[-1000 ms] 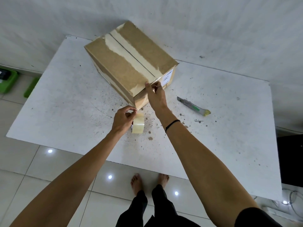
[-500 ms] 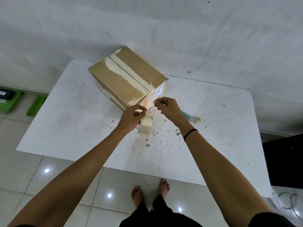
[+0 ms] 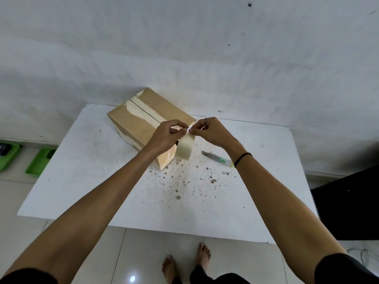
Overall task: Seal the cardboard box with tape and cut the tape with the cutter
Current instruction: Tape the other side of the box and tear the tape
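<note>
A brown cardboard box stands at the back of the white table, with a pale tape strip along its top seam. In front of its near corner, my left hand holds the clear tape roll raised above the table. My right hand pinches the loose tape end at the top of the roll, fingertips almost touching those of the left. The cutter, grey with a green and yellow end, lies on the table to the right, partly behind my right wrist.
Brown crumbs and specks scatter over the table's middle. A white wall rises behind the table. Green trays lie on the tiled floor at left. A dark object stands at right. My bare feet are below the table's near edge.
My right hand left the box's near edge and came to the roll. Both hands lifted the roll higher, and the fingertips now meet at the tape end. The view tilted up.
</note>
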